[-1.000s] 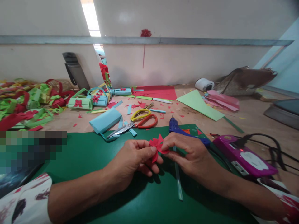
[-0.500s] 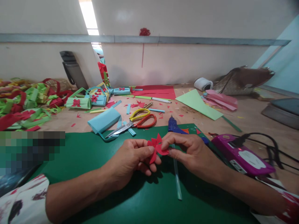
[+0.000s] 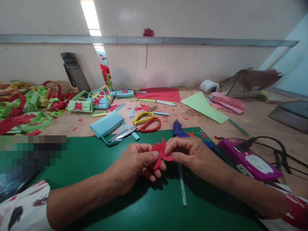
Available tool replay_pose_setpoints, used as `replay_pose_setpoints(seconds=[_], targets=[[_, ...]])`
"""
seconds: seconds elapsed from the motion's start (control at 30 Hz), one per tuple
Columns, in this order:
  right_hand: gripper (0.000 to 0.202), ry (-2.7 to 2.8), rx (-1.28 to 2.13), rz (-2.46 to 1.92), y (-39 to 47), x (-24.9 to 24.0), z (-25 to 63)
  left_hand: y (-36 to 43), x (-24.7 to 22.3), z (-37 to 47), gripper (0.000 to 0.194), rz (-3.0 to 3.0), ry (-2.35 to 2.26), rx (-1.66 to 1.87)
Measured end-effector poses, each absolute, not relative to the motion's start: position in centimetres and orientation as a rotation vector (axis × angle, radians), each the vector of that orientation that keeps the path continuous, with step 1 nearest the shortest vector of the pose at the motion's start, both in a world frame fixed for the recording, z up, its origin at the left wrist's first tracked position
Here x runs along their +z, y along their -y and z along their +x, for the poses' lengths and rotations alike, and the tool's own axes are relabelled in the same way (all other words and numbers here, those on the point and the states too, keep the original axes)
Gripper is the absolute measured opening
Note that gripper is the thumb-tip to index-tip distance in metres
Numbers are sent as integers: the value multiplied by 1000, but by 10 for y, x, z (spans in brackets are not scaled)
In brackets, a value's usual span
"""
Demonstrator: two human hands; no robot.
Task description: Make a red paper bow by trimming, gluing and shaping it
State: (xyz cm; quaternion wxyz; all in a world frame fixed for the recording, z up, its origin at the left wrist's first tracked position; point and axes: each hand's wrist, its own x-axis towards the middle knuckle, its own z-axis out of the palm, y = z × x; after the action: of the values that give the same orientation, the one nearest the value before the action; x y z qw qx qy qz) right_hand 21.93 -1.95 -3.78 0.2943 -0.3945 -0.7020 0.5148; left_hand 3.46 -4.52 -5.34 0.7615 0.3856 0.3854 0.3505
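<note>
A red paper flower point(image 3: 159, 155) with pointed petals is held above the green mat point(image 3: 101, 205). My left hand point(image 3: 137, 163) pinches its left side between thumb and fingers. On its right side, the thumb and index finger of my right hand point(image 3: 190, 154) grip a petal. Behind my right hand lies a blue glue gun point(image 3: 178, 129), partly hidden, with a clear glue stick point(image 3: 182, 186) showing below the hand. Scissors point(image 3: 147, 123) with yellow and orange handles rest beyond my hands, beside a folded light blue paper piece point(image 3: 107, 123).
Small paper bags point(image 3: 80, 106) with red bows stand at the back left near heaped paper strips point(image 3: 31, 99) and a dark bottle point(image 3: 77, 73). To the right are a purple power box point(image 3: 250, 160) with cables, green paper point(image 3: 204, 107) and a brown bag point(image 3: 247, 83).
The fingers of my right hand have shifted very slightly on the red petal. Both hands keep their hold, and the surroundings look the same.
</note>
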Motion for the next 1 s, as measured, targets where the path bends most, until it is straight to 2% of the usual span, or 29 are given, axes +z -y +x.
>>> replay_pose_setpoints(seconds=[0.2, 0.5, 0.73, 1.0], targets=[[2, 1871, 1378, -1050, 18, -41, 221, 45, -53, 35, 14, 839, -830, 755], [4, 1737, 1587, -885, 18, -42, 219, 46, -55, 36, 16, 867, -856, 747], [8, 1763, 1574, -947, 22, -38, 216, 48, -55, 38, 16, 913, -896, 750], [13, 1580, 1724, -978, 20, -43, 215, 47, -55, 39, 16, 923, -934, 760]])
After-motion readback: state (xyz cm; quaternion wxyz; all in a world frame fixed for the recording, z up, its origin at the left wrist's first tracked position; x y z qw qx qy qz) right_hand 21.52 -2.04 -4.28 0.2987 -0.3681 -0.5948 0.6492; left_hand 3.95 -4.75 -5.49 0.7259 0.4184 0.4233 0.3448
